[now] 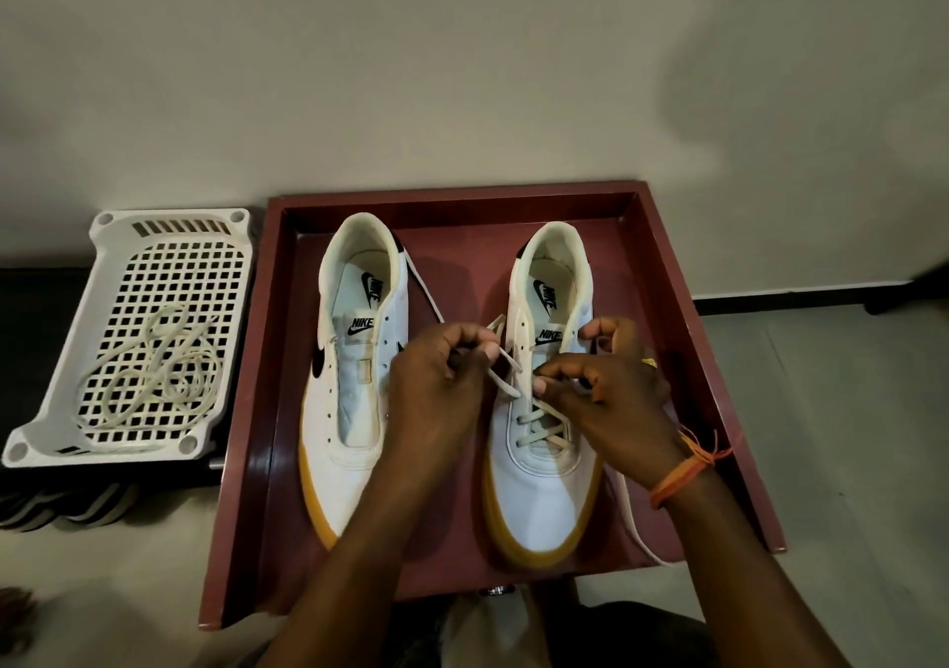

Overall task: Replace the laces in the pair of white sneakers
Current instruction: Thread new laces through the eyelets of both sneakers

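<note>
Two white sneakers with yellow soles stand side by side in a dark red tray (683, 277), heels away from me. The left sneaker (349, 375) has bare eyelets and no lace. The right sneaker (544, 472) carries a cream lace (536, 423) crossed through its lower eyelets. My left hand (436, 385) pinches one lace end beside the right sneaker's inner eyelet row. My right hand (611, 385) pinches the lace over the sneaker's tongue, its thumb against the outer side. A loose cream lace (154, 375) lies coiled in the white basket.
A white perforated plastic basket (169, 236) sits left of the tray on a dark surface. A lace end (642, 529) trails over the tray's right front edge. A plain wall rises behind. An orange thread band circles my right wrist (683, 472).
</note>
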